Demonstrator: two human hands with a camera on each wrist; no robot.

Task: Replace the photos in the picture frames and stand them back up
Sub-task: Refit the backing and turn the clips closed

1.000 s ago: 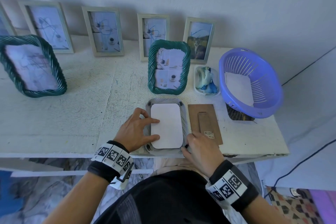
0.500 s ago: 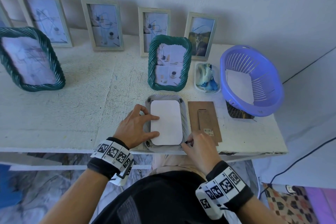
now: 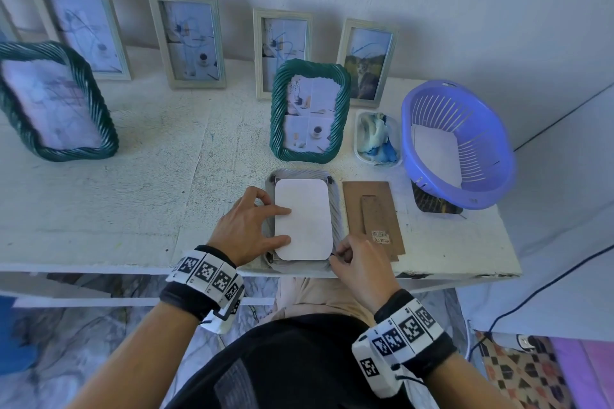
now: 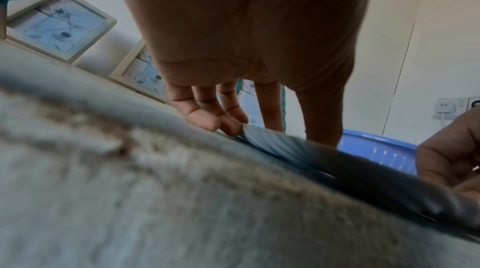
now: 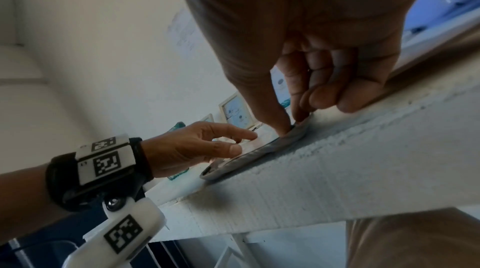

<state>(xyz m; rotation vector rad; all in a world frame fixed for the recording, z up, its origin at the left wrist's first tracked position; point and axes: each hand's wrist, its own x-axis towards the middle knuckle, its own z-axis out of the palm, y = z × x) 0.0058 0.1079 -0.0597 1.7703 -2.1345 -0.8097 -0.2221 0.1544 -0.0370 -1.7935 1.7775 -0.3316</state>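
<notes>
A ribbed frame (image 3: 336,209) lies face down at the table's front edge, with a white photo back (image 3: 304,219) set in it. My left hand (image 3: 252,226) rests beside its left edge, index finger and thumb straight and pressing on the white sheet. The other left fingers (image 4: 215,116) touch the frame's rim (image 4: 272,143). My right hand (image 3: 352,259) has thumb and index finger pinching the frame's near right corner (image 5: 296,130). The brown backing board (image 3: 372,209) with its stand lies flat just right of the frame.
A green twisted frame (image 3: 310,111) stands right behind the flat one, another (image 3: 56,103) at far left. Several pale frames (image 3: 191,40) lean on the wall. A small tray with a cloth (image 3: 377,138) and a purple basket (image 3: 481,199) sit at right.
My right hand has crept slightly left onto the frame's near right corner. The left hand stays pressed on the white sheet.
</notes>
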